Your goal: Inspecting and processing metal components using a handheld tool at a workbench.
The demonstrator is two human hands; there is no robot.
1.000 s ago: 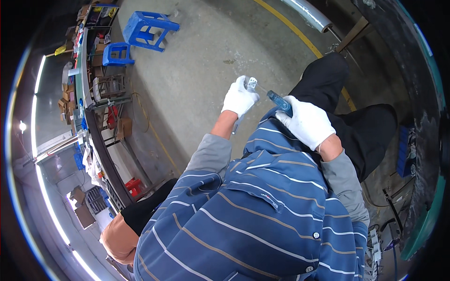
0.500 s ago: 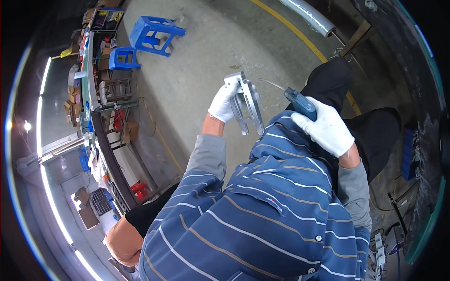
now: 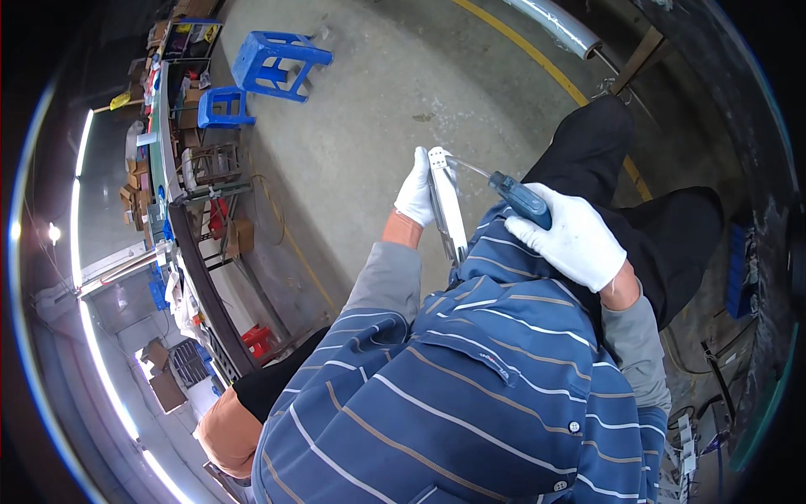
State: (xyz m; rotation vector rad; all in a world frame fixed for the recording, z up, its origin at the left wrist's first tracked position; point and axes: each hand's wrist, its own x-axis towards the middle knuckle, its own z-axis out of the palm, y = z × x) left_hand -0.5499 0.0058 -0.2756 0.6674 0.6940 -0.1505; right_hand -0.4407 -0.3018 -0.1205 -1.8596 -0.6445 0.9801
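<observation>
My left hand [image 3: 415, 191], in a white glove, is closed around a silver metal bracket [image 3: 448, 202]. The bracket stands nearly edge-on, its narrow side turned to the camera and its lower end near the front of my shirt. My right hand [image 3: 578, 235], also gloved, grips a hand tool with a translucent blue handle [image 3: 522, 200] and a thin, bent metal shaft [image 3: 472, 167]. The shaft's tip lies at the upper end of the bracket; whether it touches I cannot tell. My left fingers are partly hidden behind the bracket.
Two blue plastic stools [image 3: 279, 64] stand on the concrete floor at the upper left. A long workbench [image 3: 206, 286] with boxes and parts runs along the left. A wrapped roll [image 3: 558, 29] is at the upper right. Another person's arm [image 3: 228, 428] shows at lower left.
My left hand has turned the bracket from showing its open frame to edge-on. My right hand has brought the tool leftward, its tip now at the bracket's upper end.
</observation>
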